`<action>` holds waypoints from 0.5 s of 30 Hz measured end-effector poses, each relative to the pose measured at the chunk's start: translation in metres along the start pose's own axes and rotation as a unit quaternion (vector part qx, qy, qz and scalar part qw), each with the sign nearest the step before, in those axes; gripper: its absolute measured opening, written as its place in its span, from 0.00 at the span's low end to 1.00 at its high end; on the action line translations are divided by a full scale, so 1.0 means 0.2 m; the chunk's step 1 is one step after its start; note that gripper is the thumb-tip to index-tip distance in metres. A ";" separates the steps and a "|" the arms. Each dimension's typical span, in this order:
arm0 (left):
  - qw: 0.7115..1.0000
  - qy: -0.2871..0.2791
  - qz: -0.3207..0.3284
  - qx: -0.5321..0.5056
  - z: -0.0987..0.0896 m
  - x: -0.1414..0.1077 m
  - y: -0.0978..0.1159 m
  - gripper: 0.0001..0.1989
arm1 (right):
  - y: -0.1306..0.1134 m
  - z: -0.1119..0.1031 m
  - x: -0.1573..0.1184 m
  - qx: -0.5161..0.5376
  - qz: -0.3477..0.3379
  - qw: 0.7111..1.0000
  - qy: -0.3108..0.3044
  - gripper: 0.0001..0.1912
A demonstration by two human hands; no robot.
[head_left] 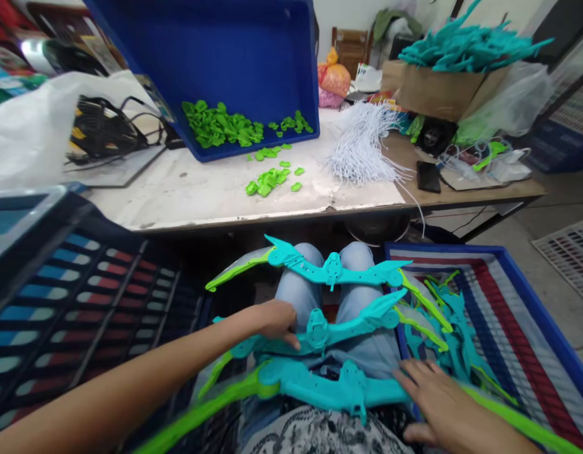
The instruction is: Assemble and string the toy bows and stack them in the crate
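Observation:
Three turquoise toy bows with lime-green limbs lie crosswise over my lap, one behind another. My left hand (276,323) reaches over the middle toy bow (318,334), its fingers curled round the part left of the centre; the fingertips are partly hidden. Over the right end of the nearest toy bow (319,386) rests my right hand (433,400), palm down, fingers stretched and thumb apart. The farthest toy bow (333,271) lies across my knees, touched by neither hand.
A blue crate (546,315) with more toy bows stands at right, a dark slatted crate (83,302) at left. On the table (187,202) are a tilted blue bin (244,57), green pieces (267,181), white strings (362,148), a phone (428,176) and a full cardboard box (433,91).

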State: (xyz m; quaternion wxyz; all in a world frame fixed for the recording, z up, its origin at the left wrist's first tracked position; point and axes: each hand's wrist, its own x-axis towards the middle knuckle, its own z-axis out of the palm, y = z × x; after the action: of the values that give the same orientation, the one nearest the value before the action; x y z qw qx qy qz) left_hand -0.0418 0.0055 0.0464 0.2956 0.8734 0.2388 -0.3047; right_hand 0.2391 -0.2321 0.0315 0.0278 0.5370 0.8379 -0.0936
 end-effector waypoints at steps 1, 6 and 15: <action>1.000 0.025 -0.005 0.011 0.01 0.01 0.00 0.18 | 0.03 -0.01 0.03 0.027 -0.010 0.999 -0.029 0.35; 0.972 0.230 0.006 -0.038 -0.12 0.02 0.01 0.18 | 0.29 -0.24 0.42 0.114 0.056 0.988 0.089 0.10; 0.991 0.092 0.094 -0.027 0.10 -0.33 0.03 0.34 | 0.33 -0.28 1.09 0.123 -0.063 0.975 0.173 0.09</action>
State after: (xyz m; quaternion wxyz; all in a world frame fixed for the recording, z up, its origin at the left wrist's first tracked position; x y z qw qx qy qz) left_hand -0.0925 -0.0279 0.0809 0.3230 0.9080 0.1897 -0.1875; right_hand 0.2094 -0.0005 0.0458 -0.1898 0.4902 0.8444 -0.1032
